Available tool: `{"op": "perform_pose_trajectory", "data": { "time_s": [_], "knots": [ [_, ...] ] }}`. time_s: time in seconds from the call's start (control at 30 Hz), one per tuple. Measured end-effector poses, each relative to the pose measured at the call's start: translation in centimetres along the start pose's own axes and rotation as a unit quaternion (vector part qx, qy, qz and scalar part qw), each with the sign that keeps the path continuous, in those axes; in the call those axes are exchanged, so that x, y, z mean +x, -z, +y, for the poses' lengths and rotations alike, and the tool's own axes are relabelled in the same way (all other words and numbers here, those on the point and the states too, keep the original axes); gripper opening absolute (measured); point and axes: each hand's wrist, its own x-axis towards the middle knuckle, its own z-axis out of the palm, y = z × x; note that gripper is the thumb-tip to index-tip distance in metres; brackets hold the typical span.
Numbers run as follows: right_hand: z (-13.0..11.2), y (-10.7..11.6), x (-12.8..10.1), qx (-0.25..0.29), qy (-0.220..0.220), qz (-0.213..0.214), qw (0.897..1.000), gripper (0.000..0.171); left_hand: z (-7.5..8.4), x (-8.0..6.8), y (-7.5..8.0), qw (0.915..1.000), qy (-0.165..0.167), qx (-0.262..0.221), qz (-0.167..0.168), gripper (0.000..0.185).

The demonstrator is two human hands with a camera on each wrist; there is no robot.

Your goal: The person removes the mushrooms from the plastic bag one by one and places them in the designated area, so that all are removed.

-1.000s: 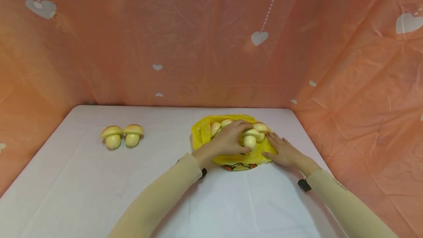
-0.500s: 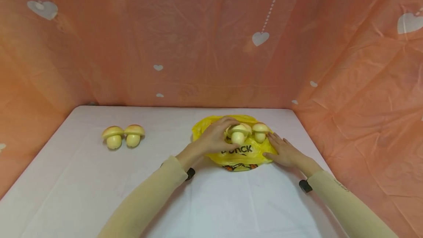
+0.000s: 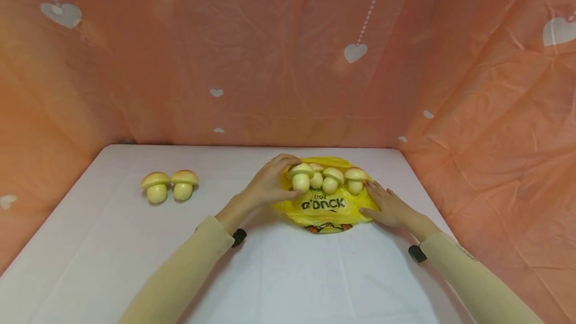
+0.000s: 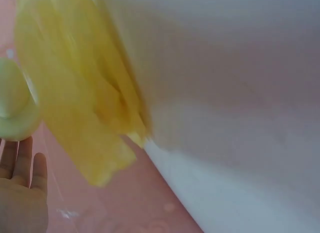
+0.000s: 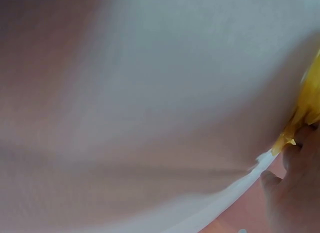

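My left hand (image 3: 265, 184) grips a pale toy mushroom (image 3: 300, 182) between thumb and fingers, over the left part of a yellow plastic bag (image 3: 294, 209). In the left wrist view that mushroom (image 4: 14, 95) shows at the left edge, with fingertips (image 4: 24, 155) against its cap. Several more mushrooms lie on the bag, among them one (image 3: 333, 184) in the middle and one (image 3: 355, 186) at the right. With fingers spread, my right hand (image 3: 389, 206) rests on the bag's right edge. In the right wrist view only part of this hand (image 5: 300, 178) is visible.
Two more mushrooms, one (image 3: 155, 193) beside the other (image 3: 183, 191), stand at the left of the white-covered table (image 3: 90, 244). Orange cloth (image 3: 279, 64) with pale hearts hangs behind the table and along its sides.
My left hand has carried the mushroom leftward across the bag, uncovering the lettering and the other mushrooms there. My right hand has stayed at the bag's right edge.
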Motion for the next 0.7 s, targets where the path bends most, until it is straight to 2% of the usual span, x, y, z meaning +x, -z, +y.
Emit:
{"op": "perform_pose_trajectory", "data": {
  "time_s": [0.17, 0.47, 0.7],
  "knots": [
    [0.3, -0.2, 0.1, -0.001, -0.002, -0.004, 1.0, 0.09, -1.2, -0.9, 1.4, 0.9998, 0.004, 0.003, 0.018, 0.07],
    [0.3, 0.0, 0.0, -0.001, 0.0, -0.006, 1.0, 0.09, -2.7, -1.9, 4.1, 0.9993, 0.029, -0.005, 0.024, 0.07],
    [0.0, 0.0, 0.0, 0.005, -0.004, -0.008, 1.0, 0.09, -3.9, -3.6, 6.6, 0.9985, 0.041, 0.013, 0.033, 0.07]
  ]
}}
